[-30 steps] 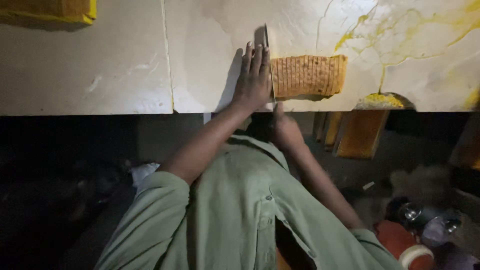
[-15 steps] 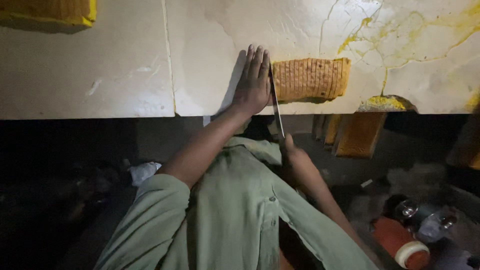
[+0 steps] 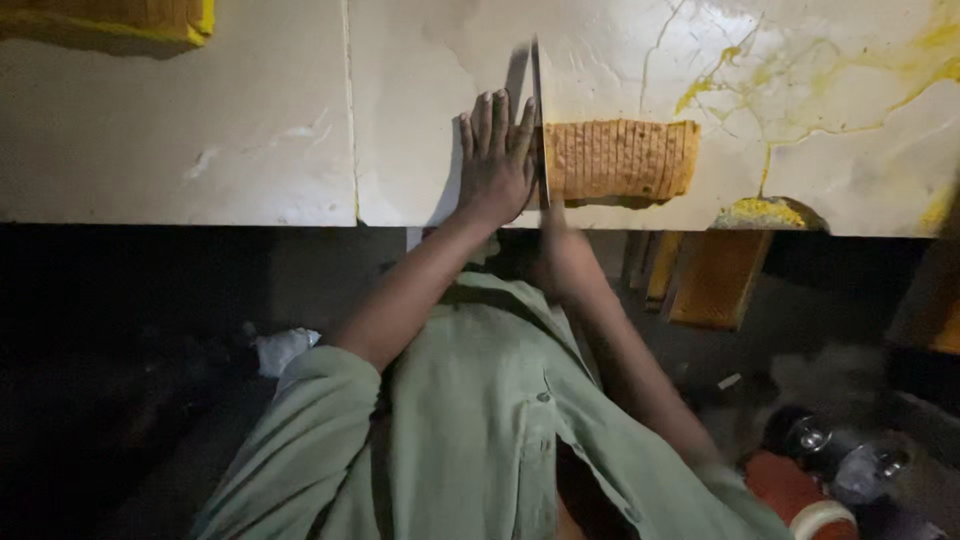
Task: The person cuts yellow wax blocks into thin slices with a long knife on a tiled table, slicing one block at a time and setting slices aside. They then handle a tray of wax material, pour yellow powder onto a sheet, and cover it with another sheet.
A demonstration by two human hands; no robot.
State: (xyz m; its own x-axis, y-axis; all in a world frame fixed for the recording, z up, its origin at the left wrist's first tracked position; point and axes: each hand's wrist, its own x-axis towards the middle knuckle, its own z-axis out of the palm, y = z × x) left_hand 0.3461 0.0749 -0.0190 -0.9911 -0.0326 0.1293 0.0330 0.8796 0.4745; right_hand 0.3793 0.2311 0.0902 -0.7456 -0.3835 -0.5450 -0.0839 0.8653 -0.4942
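A yellow-orange block (image 3: pixel 620 160), scored into several thin slices, lies near the front edge of a white table (image 3: pixel 200 150). My left hand (image 3: pixel 495 160) rests flat on the table, fingers together, against the block's left end. My right hand (image 3: pixel 562 255) is below the table edge and grips a long knife (image 3: pixel 537 120). The blade stands on edge between my left hand and the block's left end, pointing away from me. My green shirt sleeves fill the lower part of the view.
Another yellow block (image 3: pixel 150 15) sits at the table's far left. Yellow smears (image 3: pixel 800 70) cover the right of the table, with a yellow lump (image 3: pixel 760 212) on its edge. Orange slabs (image 3: pixel 715 280) lean under the table. Round containers (image 3: pixel 810 435) and a white rag (image 3: pixel 280 350) lie on the dark floor.
The knife drew back toward the table edge half a second ago, then slid forward again along the block's left end. My left hand stayed flat beside it.
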